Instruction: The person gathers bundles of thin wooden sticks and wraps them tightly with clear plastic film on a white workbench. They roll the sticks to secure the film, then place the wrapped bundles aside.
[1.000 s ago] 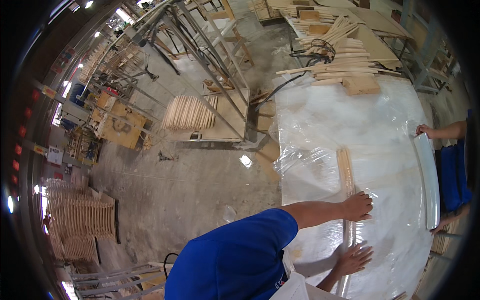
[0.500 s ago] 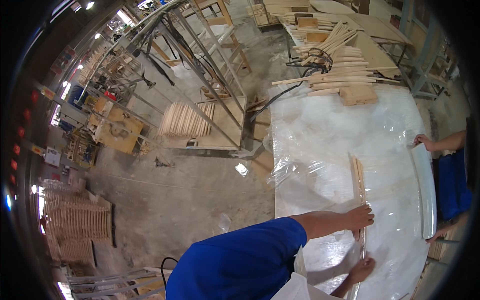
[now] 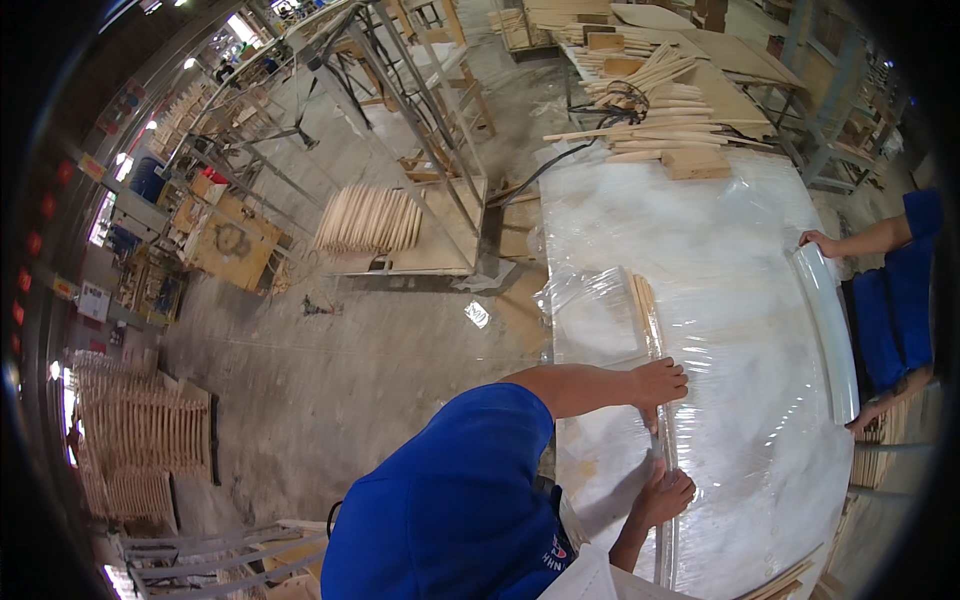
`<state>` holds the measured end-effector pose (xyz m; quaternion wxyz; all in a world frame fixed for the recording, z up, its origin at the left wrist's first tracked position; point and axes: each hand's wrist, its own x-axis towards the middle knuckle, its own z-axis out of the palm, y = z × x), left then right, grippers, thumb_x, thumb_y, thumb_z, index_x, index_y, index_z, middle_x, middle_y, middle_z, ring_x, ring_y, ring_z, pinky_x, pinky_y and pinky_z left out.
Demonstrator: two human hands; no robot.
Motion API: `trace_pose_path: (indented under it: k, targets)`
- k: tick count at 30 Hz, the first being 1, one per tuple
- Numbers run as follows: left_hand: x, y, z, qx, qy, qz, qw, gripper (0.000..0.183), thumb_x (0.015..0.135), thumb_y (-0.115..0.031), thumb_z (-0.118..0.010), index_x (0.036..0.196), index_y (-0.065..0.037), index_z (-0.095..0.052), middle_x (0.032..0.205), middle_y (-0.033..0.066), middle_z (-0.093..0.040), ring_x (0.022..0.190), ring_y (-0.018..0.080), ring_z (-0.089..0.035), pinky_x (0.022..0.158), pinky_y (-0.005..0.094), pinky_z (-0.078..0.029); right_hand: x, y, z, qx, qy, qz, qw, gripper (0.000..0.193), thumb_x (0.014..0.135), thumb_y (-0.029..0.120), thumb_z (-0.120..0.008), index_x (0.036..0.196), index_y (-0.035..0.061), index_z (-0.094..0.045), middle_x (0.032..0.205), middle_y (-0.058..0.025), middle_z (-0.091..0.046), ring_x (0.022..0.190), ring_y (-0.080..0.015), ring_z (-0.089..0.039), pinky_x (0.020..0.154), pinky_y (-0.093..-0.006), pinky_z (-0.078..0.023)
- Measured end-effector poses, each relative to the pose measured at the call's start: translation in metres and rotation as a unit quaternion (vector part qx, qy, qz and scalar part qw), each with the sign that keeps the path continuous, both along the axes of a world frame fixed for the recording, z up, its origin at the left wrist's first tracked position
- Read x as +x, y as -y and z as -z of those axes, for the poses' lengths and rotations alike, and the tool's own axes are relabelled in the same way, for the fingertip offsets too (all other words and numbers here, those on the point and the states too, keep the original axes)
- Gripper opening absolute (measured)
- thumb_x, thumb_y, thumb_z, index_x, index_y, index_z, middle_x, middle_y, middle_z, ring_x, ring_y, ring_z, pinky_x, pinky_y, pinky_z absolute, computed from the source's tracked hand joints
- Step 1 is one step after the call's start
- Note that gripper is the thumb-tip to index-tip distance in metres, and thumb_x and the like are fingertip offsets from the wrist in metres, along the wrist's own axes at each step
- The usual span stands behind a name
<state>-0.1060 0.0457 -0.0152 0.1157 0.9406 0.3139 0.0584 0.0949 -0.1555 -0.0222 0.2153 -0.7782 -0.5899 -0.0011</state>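
A narrow bundle of wooden strips [image 3: 642, 300] lies lengthwise on the table under clear plastic film [image 3: 745, 340]. My left hand [image 3: 660, 384] reaches across from the left and is closed over the middle of the bundle, fingers curled on the film. Nearer to me, my right hand [image 3: 664, 498] is closed around the bundle's near part, its thumb along the side. The film spreads from the bundle rightward to a film roll [image 3: 828, 335], which a co-worker's hands [image 3: 818, 243] hold by both ends at the right table edge.
The table [image 3: 600, 220] has loose wooden strips [image 3: 670, 130] and a wooden block [image 3: 696, 163] at its far end. To the left stands a metal-framed cart [image 3: 430, 258] carrying a pile of wooden sticks [image 3: 368, 218]. Stacked slatted wood [image 3: 145, 425] sits at far left.
Both my hands and the bundle have moved left across the table, and my right hand has come closer to my left. More film now lies between the bundle and the roll.
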Motion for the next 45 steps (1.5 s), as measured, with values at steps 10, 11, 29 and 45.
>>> trace_pose_path:
  k: [10, 11, 29, 45]
  targets:
    - [0.099, -0.104, 0.003, 0.084, 0.118, -0.112, 0.983, 0.073, 0.099, -0.071, -0.06, 0.128, -0.005, -0.071, 0.138, 0.0131, -0.064, 0.138, 0.0342, -0.052, 0.126, 0.0549, -0.031, 0.028, -0.07, 0.015, 0.036, 0.06, 0.06, 0.996, 0.081, 0.109, 0.056, -0.055, 0.165, -0.0001, -0.041, 0.172, -0.0233, -0.04, 0.161, -0.0492, -0.029, 0.129, -0.0673, -0.018]
    - [0.114, -0.116, -0.002, 0.032, 0.161, -0.105, 0.981, 0.068, 0.1, -0.069, -0.061, 0.122, -0.006, -0.073, 0.131, 0.0118, -0.066, 0.133, 0.0332, -0.054, 0.124, 0.0536, -0.033, 0.049, -0.087, 0.011, 0.002, 0.075, 0.075, 0.994, 0.08, 0.108, 0.059, -0.054, 0.164, 0.0026, -0.045, 0.172, -0.022, -0.04, 0.161, -0.0493, -0.029, 0.129, -0.0683, -0.017]
    - [0.118, -0.117, 0.01, 0.042, 0.108, 0.038, 0.993, 0.089, 0.058, -0.081, -0.083, 0.108, -0.007, -0.074, 0.097, 0.0091, -0.071, 0.105, 0.0281, -0.067, 0.097, 0.0439, -0.048, 0.088, -0.138, -0.003, 0.04, 0.146, 0.054, 0.987, 0.056, 0.091, 0.063, -0.076, 0.095, 0.0075, -0.066, 0.091, -0.0148, -0.063, 0.083, -0.0402, -0.064, 0.072, -0.0547, -0.05]
    - [0.04, -0.052, -0.022, -0.016, 0.086, 0.05, 0.995, 0.121, 0.059, -0.08, -0.087, 0.15, -0.008, -0.055, 0.152, 0.0207, -0.05, 0.153, 0.0435, -0.036, 0.128, 0.0645, -0.023, -0.027, -0.033, 0.004, 0.068, 0.102, 0.087, 0.989, 0.08, 0.106, 0.059, -0.058, 0.16, 0.0017, -0.044, 0.156, -0.0243, -0.054, 0.149, -0.0501, -0.046, 0.127, -0.0701, -0.022]
